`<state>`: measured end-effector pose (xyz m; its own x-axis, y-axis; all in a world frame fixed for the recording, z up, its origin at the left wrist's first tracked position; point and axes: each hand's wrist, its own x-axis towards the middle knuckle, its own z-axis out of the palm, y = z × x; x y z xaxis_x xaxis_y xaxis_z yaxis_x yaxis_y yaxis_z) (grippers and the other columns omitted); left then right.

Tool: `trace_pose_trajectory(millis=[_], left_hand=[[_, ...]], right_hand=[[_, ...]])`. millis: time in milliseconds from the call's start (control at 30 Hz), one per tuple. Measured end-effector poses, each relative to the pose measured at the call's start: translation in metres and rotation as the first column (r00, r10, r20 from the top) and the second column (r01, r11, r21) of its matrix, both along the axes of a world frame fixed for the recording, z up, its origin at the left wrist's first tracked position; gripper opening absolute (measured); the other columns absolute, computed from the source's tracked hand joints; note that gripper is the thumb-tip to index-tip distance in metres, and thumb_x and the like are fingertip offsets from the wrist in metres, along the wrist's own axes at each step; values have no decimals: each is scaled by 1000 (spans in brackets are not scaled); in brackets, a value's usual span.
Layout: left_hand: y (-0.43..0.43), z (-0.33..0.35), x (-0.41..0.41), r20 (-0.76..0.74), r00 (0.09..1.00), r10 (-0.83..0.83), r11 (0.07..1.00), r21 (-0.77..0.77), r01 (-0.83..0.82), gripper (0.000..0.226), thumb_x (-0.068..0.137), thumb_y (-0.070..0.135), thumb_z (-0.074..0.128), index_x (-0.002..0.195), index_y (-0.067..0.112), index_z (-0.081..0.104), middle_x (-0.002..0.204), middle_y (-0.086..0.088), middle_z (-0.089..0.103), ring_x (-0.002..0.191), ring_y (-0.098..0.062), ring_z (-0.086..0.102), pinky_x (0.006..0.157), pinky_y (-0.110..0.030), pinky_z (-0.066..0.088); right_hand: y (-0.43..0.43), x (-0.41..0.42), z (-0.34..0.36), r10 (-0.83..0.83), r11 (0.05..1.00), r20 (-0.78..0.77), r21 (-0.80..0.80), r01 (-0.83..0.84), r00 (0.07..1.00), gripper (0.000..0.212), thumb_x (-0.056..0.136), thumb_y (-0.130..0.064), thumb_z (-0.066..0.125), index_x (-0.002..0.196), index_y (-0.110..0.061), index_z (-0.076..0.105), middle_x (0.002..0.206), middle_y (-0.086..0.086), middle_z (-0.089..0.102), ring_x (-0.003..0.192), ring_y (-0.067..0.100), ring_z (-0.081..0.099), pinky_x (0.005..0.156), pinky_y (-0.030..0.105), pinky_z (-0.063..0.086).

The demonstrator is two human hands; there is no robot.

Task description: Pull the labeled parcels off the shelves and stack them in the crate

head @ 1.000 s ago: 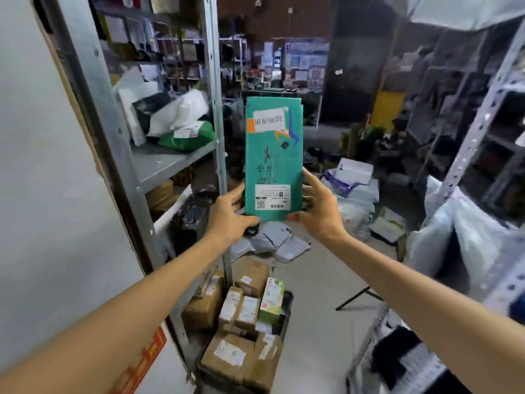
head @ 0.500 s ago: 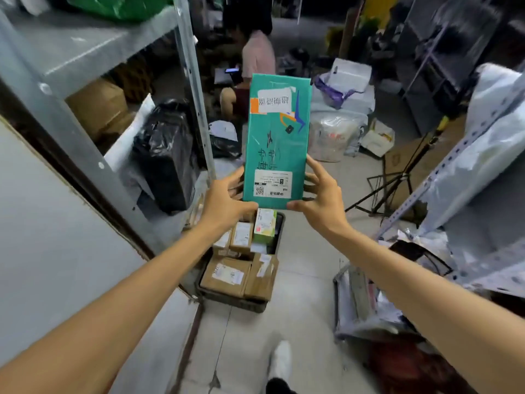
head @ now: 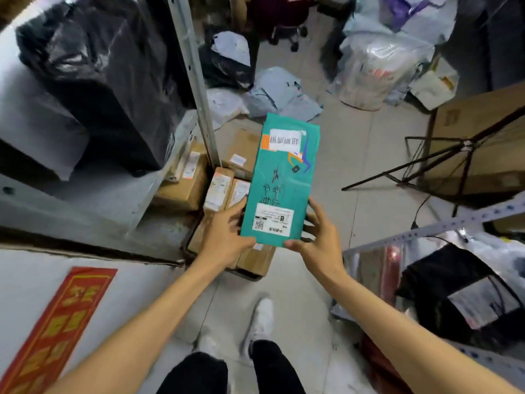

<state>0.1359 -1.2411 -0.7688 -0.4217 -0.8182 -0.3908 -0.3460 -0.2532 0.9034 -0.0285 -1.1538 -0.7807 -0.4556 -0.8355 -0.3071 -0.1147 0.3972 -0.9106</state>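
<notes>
A long teal parcel (head: 281, 180) with a white shipping label near its lower end and a second label near its top is held flat between both hands. My left hand (head: 224, 237) grips its lower left edge, my right hand (head: 318, 240) its lower right edge. The parcel hangs above the dark crate (head: 250, 275) on the floor, which holds several brown cardboard parcels (head: 221, 189) with white labels. Most of the crate's rim is hidden by the boxes, the parcel and my hands.
A metal shelf post (head: 196, 78) stands left of the crate, with a big black bag (head: 105, 78) on the shelf. Grey mailer bags (head: 272, 92) lie on the floor beyond. A tripod (head: 443, 157) and a large carton (head: 480, 137) stand right. My feet (head: 261, 322) are below.
The view has tilted down toward the floor. Both hands have lowered the teal parcel from in front of the shelves to just above the crate of boxes.
</notes>
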Motion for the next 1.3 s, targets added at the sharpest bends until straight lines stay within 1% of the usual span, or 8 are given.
trace_pose_trajectory(millis=[133,300,500,733,1000,1133,1233,1300], left_hand=[[-9,-46,-11,-2,1000,13,997,78,-13,81,70,-20,72,115,43,47,101,29,61,87,20,60,74,-10,51],[-31,-94,-20,-4,1000,-2,984,180,2,86,69,-20,71,128,36,44,120,11,63,101,13,60,80,-12,50],[-65,-126,-26,1,999,-40,957,286,38,87,72,-26,64,132,32,38,106,25,58,90,22,59,71,-6,48],[-100,-168,-26,20,1000,22,942,334,-27,89,71,-29,61,135,28,37,108,22,58,88,23,58,72,-3,46],[-85,-205,-31,90,950,299,878,364,-311,79,70,-28,65,123,28,52,97,25,63,94,6,64,69,-9,51],[-47,-222,-36,158,818,553,741,356,-569,84,68,-24,70,139,14,46,124,-5,59,117,-21,58,80,-20,56],[-21,-238,-38,218,725,654,650,329,-685,97,63,-22,75,143,23,42,112,1,62,103,-12,64,71,-19,57],[-11,-250,-37,245,673,698,602,309,-736,99,62,-21,77,144,23,42,110,0,63,93,-4,64,65,-12,53]], right_hand=[[-4,-10,-39,-32,996,36,84,29,999,93,66,12,77,138,-35,40,114,-9,62,107,15,62,72,38,61],[-20,-17,-78,-70,984,61,169,59,996,93,68,13,76,135,-39,39,111,-13,61,105,13,62,71,33,60],[-54,-21,-111,-72,963,54,265,55,996,95,67,9,79,135,-41,37,113,-12,62,105,13,63,75,38,61],[-96,-24,-157,-10,959,52,285,-5,999,94,68,11,77,133,-43,35,111,-16,60,100,9,64,67,25,59],[-122,-42,-202,259,906,88,324,-274,962,98,71,11,75,149,-27,30,118,-9,56,101,9,61,66,17,57],[-129,-46,-216,472,816,100,325,-477,876,94,75,7,73,151,-25,28,124,-11,52,118,18,56,83,45,59],[-136,-49,-230,637,700,99,342,-627,764,91,80,2,71,149,-36,26,134,-7,51,123,17,52,90,47,55],[-141,-49,-243,717,626,105,338,-703,689,90,81,5,68,145,-41,26,133,-14,48,118,9,51,89,33,56]])
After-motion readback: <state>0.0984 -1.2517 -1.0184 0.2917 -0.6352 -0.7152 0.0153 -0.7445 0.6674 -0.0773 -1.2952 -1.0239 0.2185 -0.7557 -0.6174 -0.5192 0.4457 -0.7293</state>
